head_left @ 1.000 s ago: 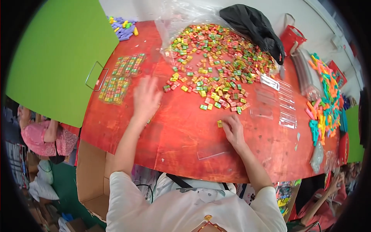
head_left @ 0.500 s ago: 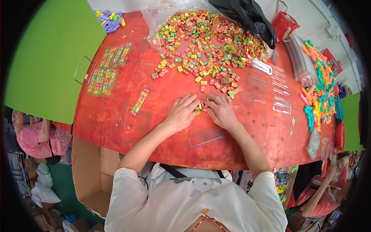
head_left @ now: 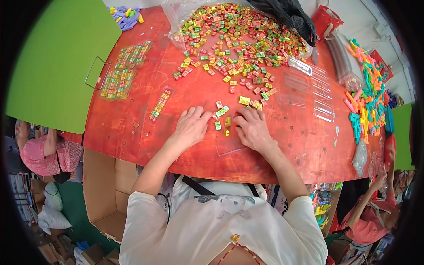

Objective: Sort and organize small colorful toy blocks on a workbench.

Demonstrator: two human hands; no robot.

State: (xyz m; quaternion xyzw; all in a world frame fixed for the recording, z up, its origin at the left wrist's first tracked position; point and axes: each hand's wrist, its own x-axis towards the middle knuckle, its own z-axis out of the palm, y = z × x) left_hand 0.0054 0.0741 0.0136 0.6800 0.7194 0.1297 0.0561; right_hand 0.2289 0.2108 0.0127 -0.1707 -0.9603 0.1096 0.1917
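My left hand rests on the red table, fingers bent and slightly apart, with no packet visible in it. Opposite it, my right hand lies with fingers loosely curled and apart, its fingertips beside a few yellow packets. Between the hands are several small loose packets: a green-and-white one, a green one and a yellow one. Closer to me lies a clear plastic tray, partly hidden by my right hand. A filled tray of packets sits beyond my left hand.
A large heap of packets spreads over a plastic bag at the back. Filled trays lie far left, by a green board. Empty clear trays and colourful plastic pieces are at right. A cardboard box stands below left.
My hands have moved apart, the left one outward to the left. The packets that were gathered between them now lie spread and uncovered on the table.
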